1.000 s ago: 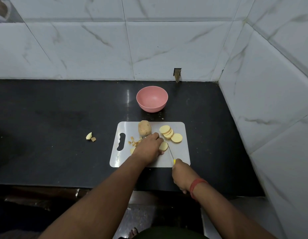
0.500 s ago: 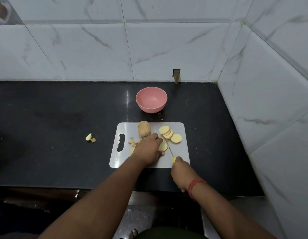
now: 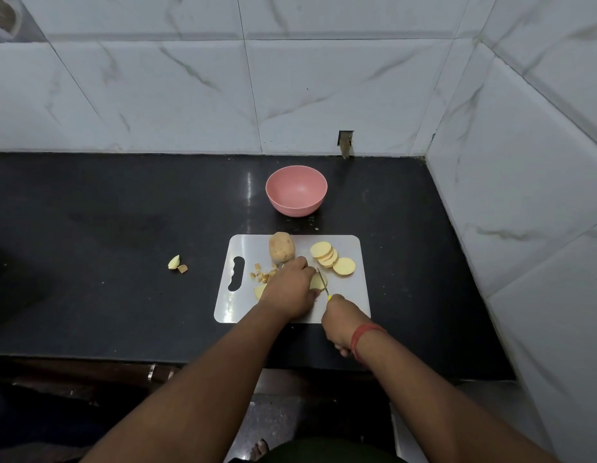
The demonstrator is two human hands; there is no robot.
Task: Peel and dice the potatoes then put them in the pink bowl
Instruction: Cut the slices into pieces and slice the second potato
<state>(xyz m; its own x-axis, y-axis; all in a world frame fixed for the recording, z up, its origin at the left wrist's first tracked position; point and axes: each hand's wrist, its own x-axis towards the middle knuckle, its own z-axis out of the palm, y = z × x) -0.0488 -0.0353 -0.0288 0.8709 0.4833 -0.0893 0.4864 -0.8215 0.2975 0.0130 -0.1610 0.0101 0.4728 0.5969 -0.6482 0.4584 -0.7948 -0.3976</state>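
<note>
Head view: on a white cutting board (image 3: 357,295) on the black counter (image 3: 123,262), the left hand (image 3: 290,292) curls over a potato slice (image 3: 319,281), pinning it flat. The right hand (image 3: 340,320), fingers wrapped round a yellow-handled knife (image 3: 324,285), sits just right of it, blade running away from the person across the slice's right edge. The pink bowl (image 3: 296,190) waits beyond the board.

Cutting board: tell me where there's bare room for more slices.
Bare on the cutting board: the right strip below the slices, and the near left corner under the handle slot. Crowded mid-board: whole potato, diced bits, both hands.
</note>
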